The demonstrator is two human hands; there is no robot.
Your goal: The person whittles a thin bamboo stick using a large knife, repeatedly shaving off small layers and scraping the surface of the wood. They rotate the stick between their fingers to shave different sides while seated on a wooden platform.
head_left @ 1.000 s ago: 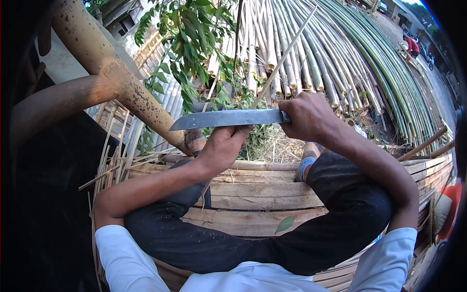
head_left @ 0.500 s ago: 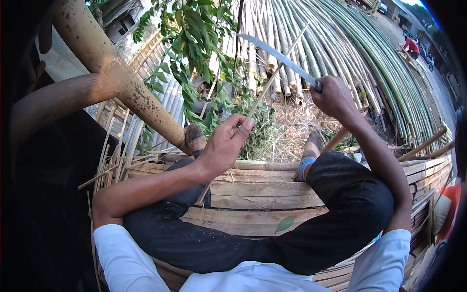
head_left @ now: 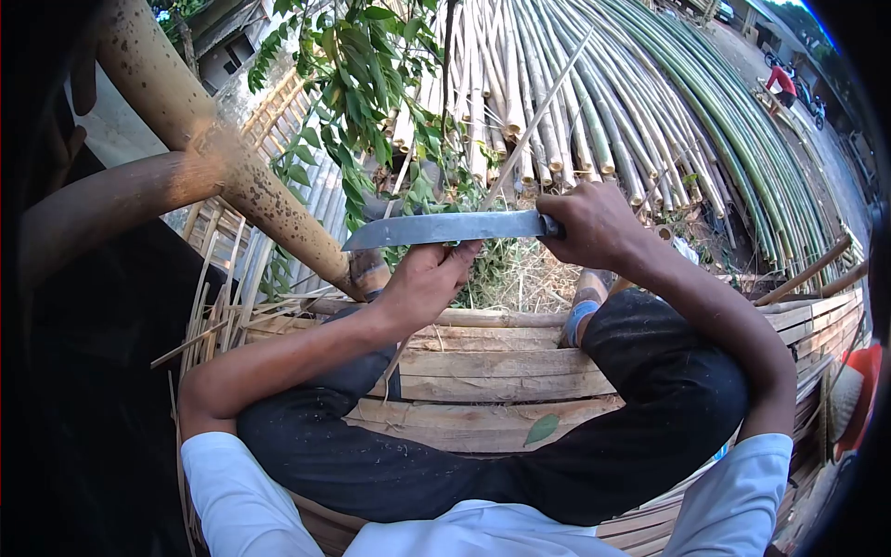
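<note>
My right hand grips the handle of a long steel knife, whose blade lies level and points left. My left hand sits just under the blade and pinches a thin bamboo strip that slants up and away to the right. The blade rests across the strip right above my left fingers. My knees in dark trousers frame the hands.
I sit on a platform of split bamboo slats. A thick brown bamboo post slants across the left. A large stack of bamboo poles lies ahead, with a leafy plant before it. A person in red stands far right.
Half a second ago my right hand had swung the knife up and away to the right; it has come back down and the blade lies across the strip above my left hand again.
</note>
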